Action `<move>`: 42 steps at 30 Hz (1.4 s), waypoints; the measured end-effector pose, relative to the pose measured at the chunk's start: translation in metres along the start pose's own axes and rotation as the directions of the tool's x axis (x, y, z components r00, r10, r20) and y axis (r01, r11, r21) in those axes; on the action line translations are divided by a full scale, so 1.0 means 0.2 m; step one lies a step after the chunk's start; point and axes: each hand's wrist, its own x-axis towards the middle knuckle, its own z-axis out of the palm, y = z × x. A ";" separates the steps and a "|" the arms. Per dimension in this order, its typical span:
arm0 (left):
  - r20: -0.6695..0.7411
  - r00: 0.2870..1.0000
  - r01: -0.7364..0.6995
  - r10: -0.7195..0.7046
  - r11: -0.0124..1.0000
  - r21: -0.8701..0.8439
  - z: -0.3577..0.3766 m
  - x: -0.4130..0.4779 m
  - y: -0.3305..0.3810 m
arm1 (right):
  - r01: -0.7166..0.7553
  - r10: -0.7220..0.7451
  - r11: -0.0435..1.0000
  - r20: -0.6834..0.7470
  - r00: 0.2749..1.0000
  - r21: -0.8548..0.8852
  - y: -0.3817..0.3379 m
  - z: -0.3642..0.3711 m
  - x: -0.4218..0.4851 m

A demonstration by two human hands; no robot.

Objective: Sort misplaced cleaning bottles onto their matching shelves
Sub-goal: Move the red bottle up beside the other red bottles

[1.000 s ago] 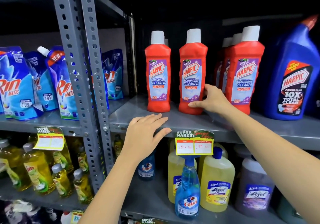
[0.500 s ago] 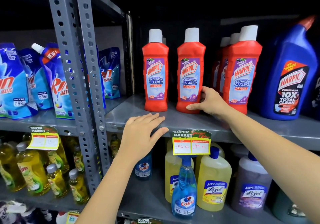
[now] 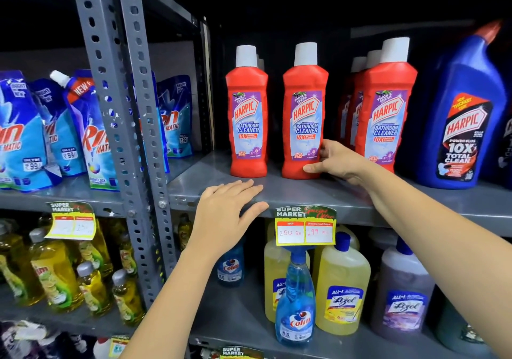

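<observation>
Red Harpic bathroom cleaner bottles with white caps stand upright on the grey metal shelf (image 3: 291,191). One red bottle (image 3: 246,114) stands alone at the left. My right hand (image 3: 336,162) grips the lower right side of the second red Harpic bottle (image 3: 304,114), thumb across its base, and the bottle rests on the shelf. More red bottles (image 3: 386,114) cluster just right of my hand. My left hand (image 3: 224,214) lies flat and open on the shelf's front edge, holding nothing.
A big blue Harpic bottle (image 3: 465,114) stands far right. Below are a blue Colin spray (image 3: 295,303), yellow Lizol (image 3: 342,297) and purple Lizol (image 3: 401,303). A yellow price tag (image 3: 304,227) hangs from the shelf edge. Perforated uprights (image 3: 138,137) separate Rin pouches (image 3: 91,137) and yellow dish bottles (image 3: 55,275).
The view has drifted slightly, shifting everything a little left. My right hand stays on the same red bottle and my left hand stays flat on the shelf edge.
</observation>
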 end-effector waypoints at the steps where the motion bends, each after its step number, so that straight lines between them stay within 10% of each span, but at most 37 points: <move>1: -0.001 1.000 0.000 0.000 1.000 0.001 0.00 0.00 0.00 | -0.001 0.001 1.000 0.001 1.000 0.003 0.00 0.00 0.00; 24: 0.001 1.000 -0.004 0.004 1.000 0.016 0.00 0.00 0.00 | 0.049 -0.049 0.999 -0.008 0.999 0.007 0.03 0.00 -0.02; 36: 0.014 1.000 -0.024 0.023 0.999 0.047 -0.01 -0.04 0.02 | 0.146 -0.235 0.925 -0.224 0.946 -0.351 0.01 0.02 -0.18; 39: 0.013 0.999 -0.032 0.031 0.998 0.046 -0.01 -0.07 0.04 | 0.303 -0.441 0.873 -0.357 0.823 -0.381 -0.02 0.05 -0.28; 42: -0.005 0.999 -0.031 0.032 0.997 0.066 0.00 -0.15 0.05 | 0.531 -0.673 0.737 -0.522 0.524 -0.418 -0.02 0.11 -0.48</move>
